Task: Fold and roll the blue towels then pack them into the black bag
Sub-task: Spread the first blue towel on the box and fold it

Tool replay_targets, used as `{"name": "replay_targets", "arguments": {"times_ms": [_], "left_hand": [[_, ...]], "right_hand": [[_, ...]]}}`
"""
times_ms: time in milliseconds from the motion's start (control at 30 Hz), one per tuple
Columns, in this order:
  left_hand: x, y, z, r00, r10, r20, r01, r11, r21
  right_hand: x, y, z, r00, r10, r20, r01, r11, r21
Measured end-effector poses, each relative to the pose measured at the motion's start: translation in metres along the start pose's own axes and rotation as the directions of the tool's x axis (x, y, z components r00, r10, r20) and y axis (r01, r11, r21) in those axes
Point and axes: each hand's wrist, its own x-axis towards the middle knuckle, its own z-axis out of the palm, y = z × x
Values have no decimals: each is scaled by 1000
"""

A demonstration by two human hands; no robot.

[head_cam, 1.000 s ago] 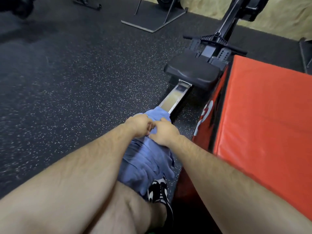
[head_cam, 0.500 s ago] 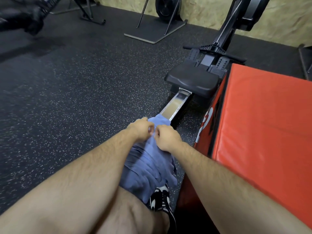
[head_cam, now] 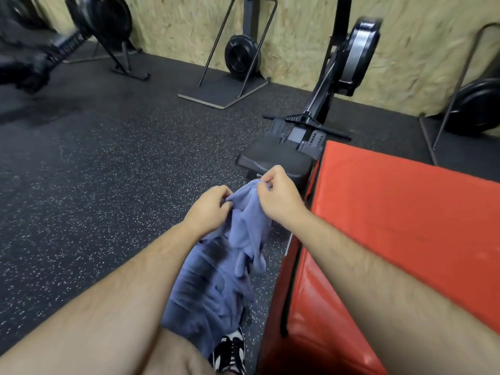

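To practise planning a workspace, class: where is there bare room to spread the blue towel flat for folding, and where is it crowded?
Bare: the speckled floor left of the blue towel, bounded by the stands along the wall; also the top of the red box on the right. Crowded: the narrow strip between towel, rowing machine seat and box.

Towel point(head_cam: 238, 212) between my left hand point(head_cam: 209, 205) and right hand point(head_cam: 276, 194), over my knee, padded box point(head_cam: 405, 226) to my right, rower seat point(head_cam: 273, 161) ahead

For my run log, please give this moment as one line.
left hand: pinches blue towel edge | right hand: pinches same edge | blue towel: crumpled, hanging | fold: pending
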Motion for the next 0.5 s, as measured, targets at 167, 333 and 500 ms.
{"name": "replay_targets", "arguments": {"times_ms": [167,333,500], "left_hand": [[12,91,-14,966,67,-250,-117,975,-191],[24,196,-12,963,122,-239,-217,879,-425],[44,302,-9,931,346,-119,-365,860,-355]], "right_hand": [[-3,-9,-72,999,32,1,-32,999,5],[-15,-16,-157,988,2,-152,-7,999,-31],[-36,-17,-256,939,35,-341,-17,998,56]]}}
